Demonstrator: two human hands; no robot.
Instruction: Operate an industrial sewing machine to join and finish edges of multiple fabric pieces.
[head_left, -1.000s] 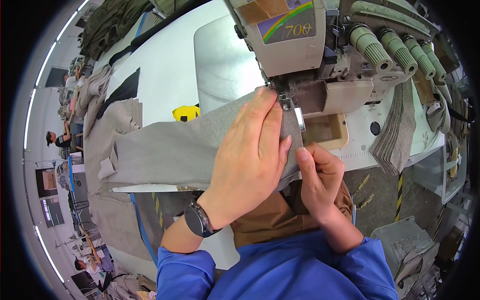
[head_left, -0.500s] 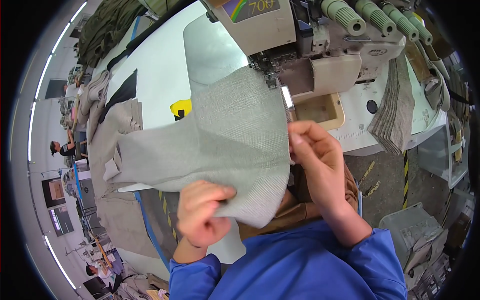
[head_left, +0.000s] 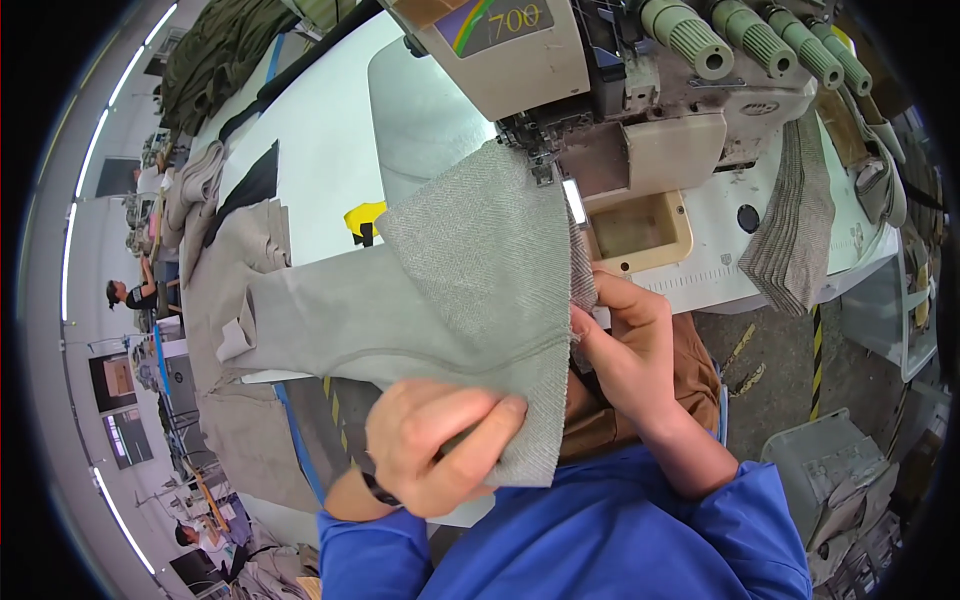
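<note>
Gripped the cloth (head_left: 500,260) near its lower corner with bent fingers of the left hand (head_left: 435,445); pinched its right edge with those of the right hand (head_left: 632,345). Had it partly on the table (head_left: 325,200), with its upper end by the machine (head_left: 525,75) and its lower corner over the lap (head_left: 592,420).

Heaped olive-brown cloth (head_left: 212,62) upper left, grey plastic bin (head_left: 790,462) lower right — yellow-and-black striped floor tape (head_left: 817,360) above it, dark-topped person (head_left: 138,296) far left

The grey textured cloth (head_left: 480,250) extends past the white table (head_left: 325,180), 1 corner apparently against the sewing machine (head_left: 515,70).
</note>
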